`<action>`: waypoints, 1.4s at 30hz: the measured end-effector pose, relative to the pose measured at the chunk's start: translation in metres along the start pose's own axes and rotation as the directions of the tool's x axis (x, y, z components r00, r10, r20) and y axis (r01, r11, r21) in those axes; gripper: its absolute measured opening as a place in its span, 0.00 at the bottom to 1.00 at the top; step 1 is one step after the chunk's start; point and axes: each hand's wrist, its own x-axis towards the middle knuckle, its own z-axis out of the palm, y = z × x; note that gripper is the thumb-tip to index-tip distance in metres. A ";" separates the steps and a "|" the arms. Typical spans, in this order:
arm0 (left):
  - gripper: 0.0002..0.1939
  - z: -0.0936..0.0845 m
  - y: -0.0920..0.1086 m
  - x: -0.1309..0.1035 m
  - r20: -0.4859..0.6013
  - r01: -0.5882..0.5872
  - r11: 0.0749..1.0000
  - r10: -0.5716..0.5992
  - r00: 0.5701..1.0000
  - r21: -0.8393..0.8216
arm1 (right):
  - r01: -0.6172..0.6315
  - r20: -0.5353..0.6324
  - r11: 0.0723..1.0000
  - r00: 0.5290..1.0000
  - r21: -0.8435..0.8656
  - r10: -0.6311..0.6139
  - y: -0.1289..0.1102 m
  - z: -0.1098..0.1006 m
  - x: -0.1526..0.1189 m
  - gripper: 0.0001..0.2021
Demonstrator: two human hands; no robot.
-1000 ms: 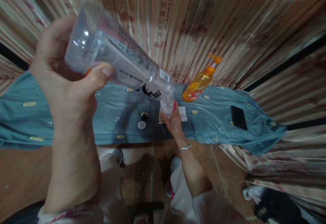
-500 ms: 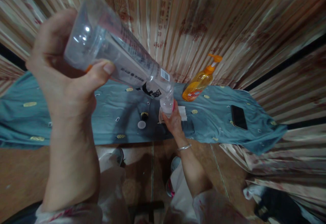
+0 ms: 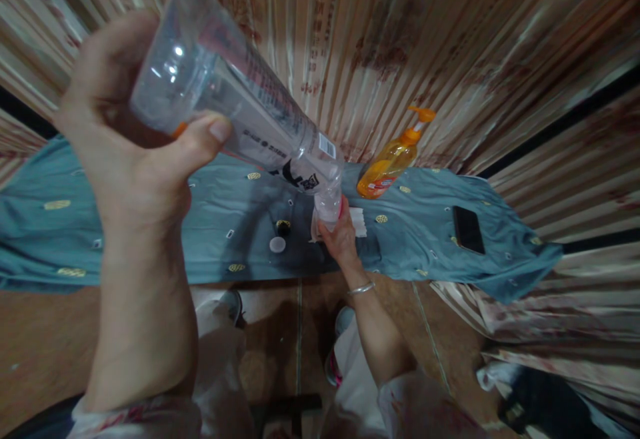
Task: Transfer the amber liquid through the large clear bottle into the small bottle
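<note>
My left hand (image 3: 135,132) is wrapped round the base of a large clear plastic bottle (image 3: 260,126), held high and tipped with its neck pointing down to the right. The bottle carries printed text and a barcode label. Low over the table, my right hand (image 3: 341,229) is closed round a small clear container (image 3: 329,207) with a pink edge, right at the bottle's lower end. Whether the two mouths touch I cannot tell. A round white cap (image 3: 277,244) and a small dark cap-like piece (image 3: 283,228) lie on the cloth left of my right hand.
An orange pump bottle (image 3: 387,167) stands behind my right hand on the teal cloth (image 3: 210,226). White tissue (image 3: 359,222) lies beside that hand. A black phone (image 3: 469,230) rests farther right. Patterned curtains (image 3: 350,46) hang close behind the table.
The large bottle and my left hand have shifted slightly to the right and tipped a little more. My right hand has stayed almost still.
</note>
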 end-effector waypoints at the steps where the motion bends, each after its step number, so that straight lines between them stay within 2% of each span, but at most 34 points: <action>1: 0.40 -0.001 -0.002 0.000 0.016 0.032 0.999 -0.033 0.999 0.011 | 0.001 -0.002 1.000 1.000 -0.003 -0.001 0.000 0.000 0.000 0.42; 2: 0.41 -0.004 -0.006 0.001 -0.051 0.026 1.000 -0.026 0.998 0.011 | 0.002 -0.003 1.000 1.000 -0.003 -0.002 0.000 0.000 0.000 0.42; 3: 0.41 -0.007 -0.011 0.002 -0.047 0.040 0.999 -0.039 0.998 0.029 | 0.005 -0.004 1.000 1.000 -0.002 -0.005 0.000 0.001 0.000 0.41; 4: 0.44 -0.010 -0.018 0.004 -0.014 -0.029 0.999 0.030 0.999 0.024 | 0.009 -0.007 1.000 1.000 0.000 -0.009 0.000 0.001 0.000 0.41; 5: 0.49 -0.013 -0.024 0.006 0.071 -0.123 0.992 0.122 0.990 0.003 | 0.014 -0.010 1.000 1.000 0.000 -0.014 0.000 0.001 -0.001 0.41; 6: 0.50 -0.015 -0.030 0.007 0.123 -0.142 0.990 0.142 0.982 -0.013 | 0.019 -0.013 1.000 1.000 0.000 -0.019 0.000 0.001 -0.001 0.41; 8: 0.51 -0.018 -0.036 0.009 0.083 -0.164 0.985 0.168 0.982 -0.051 | 0.021 -0.015 1.000 1.000 -0.003 -0.021 0.000 0.001 -0.001 0.41; 11: 0.51 -0.018 -0.036 0.011 0.057 -0.130 0.990 0.133 0.989 -0.050 | 0.009 -0.015 1.000 1.000 0.000 -0.009 -0.002 0.001 -0.001 0.41; 12: 0.51 -0.018 -0.036 0.011 0.082 -0.087 0.995 0.091 0.992 -0.055 | 0.004 -0.013 1.000 1.000 0.005 -0.004 -0.002 0.000 -0.001 0.41; 14: 0.54 -0.018 -0.034 0.011 0.068 -0.095 0.993 0.099 0.993 -0.068 | -0.007 -0.007 1.000 1.000 0.014 0.007 -0.004 0.000 -0.001 0.40; 15: 0.53 -0.017 -0.034 0.011 0.088 -0.067 0.997 0.071 0.994 -0.044 | -0.013 -0.005 1.000 1.000 0.017 0.013 -0.004 0.000 -0.001 0.40; 16: 0.51 -0.016 -0.033 0.011 0.088 -0.093 0.995 0.096 0.992 -0.040 | -0.018 -0.006 1.000 1.000 0.018 0.018 -0.005 0.001 -0.001 0.40; 18: 0.47 -0.013 -0.031 0.010 0.046 -0.143 0.989 0.145 0.988 -0.046 | -0.026 -0.012 1.000 1.000 0.014 0.026 -0.005 0.001 -0.001 0.40; 19: 0.43 -0.011 -0.030 0.009 -0.007 -0.121 0.992 0.121 0.993 -0.035 | -0.026 -0.014 1.000 1.000 0.011 0.026 -0.005 0.002 -0.001 0.40; 20: 0.43 -0.010 -0.027 0.008 0.026 -0.093 0.995 0.094 0.995 -0.021 | -0.025 -0.015 1.000 1.000 0.009 0.025 -0.005 0.002 -0.001 0.40; 21: 0.42 -0.009 -0.025 0.008 0.014 -0.124 0.992 0.125 0.992 -0.034 | -0.023 -0.014 1.000 1.000 0.009 0.023 -0.005 0.003 -0.002 0.40; 22: 0.43 -0.008 -0.022 0.007 0.080 -0.156 0.987 0.160 0.984 -0.048 | -0.022 -0.011 1.000 1.000 0.010 0.023 -0.004 0.003 -0.002 0.40; 24: 0.39 -0.007 -0.017 0.006 0.057 -0.089 0.994 0.093 0.994 -0.060 | -0.024 -0.006 1.000 1.000 0.009 0.024 -0.003 0.004 -0.002 0.40; 25: 0.40 -0.007 -0.016 0.006 0.017 -0.112 0.991 0.114 0.993 -0.067 | -0.025 -0.006 1.000 1.000 0.006 0.025 -0.003 0.004 -0.002 0.40; 26: 0.40 -0.007 -0.015 0.006 0.068 -0.091 0.994 0.095 0.993 -0.056 | -0.023 -0.006 1.000 1.000 0.002 0.023 -0.002 0.004 -0.002 0.40; 29: 0.42 -0.007 -0.020 0.007 0.051 -0.117 0.993 0.119 0.992 -0.032 | -0.005 -0.017 1.000 1.000 -0.009 0.004 -0.002 0.004 -0.003 0.40; 32: 0.51 -0.009 -0.034 0.011 -0.021 -0.158 0.987 0.157 0.987 -0.040 | -0.003 -0.025 1.000 1.000 -0.008 0.002 -0.003 0.004 -0.004 0.40; 35: 0.57 -0.015 -0.047 0.014 0.067 -0.224 0.974 0.227 0.972 -0.041 | -0.020 -0.023 1.000 1.000 -0.001 0.020 -0.004 0.004 -0.004 0.40; 37: 0.54 -0.019 -0.049 0.015 0.106 -0.248 0.968 0.249 0.963 -0.027 | -0.028 -0.016 1.000 0.999 0.005 0.028 -0.004 0.004 -0.004 0.40; 40: 0.48 -0.021 -0.041 0.013 0.151 -0.241 0.970 0.236 0.960 0.019 | -0.031 -0.005 0.999 1.000 0.011 0.031 -0.004 0.005 -0.005 0.41; 42: 0.49 -0.020 -0.031 0.011 0.195 -0.198 0.980 0.188 0.963 0.032 | -0.026 -0.008 1.000 1.000 0.007 0.026 -0.004 0.006 -0.005 0.42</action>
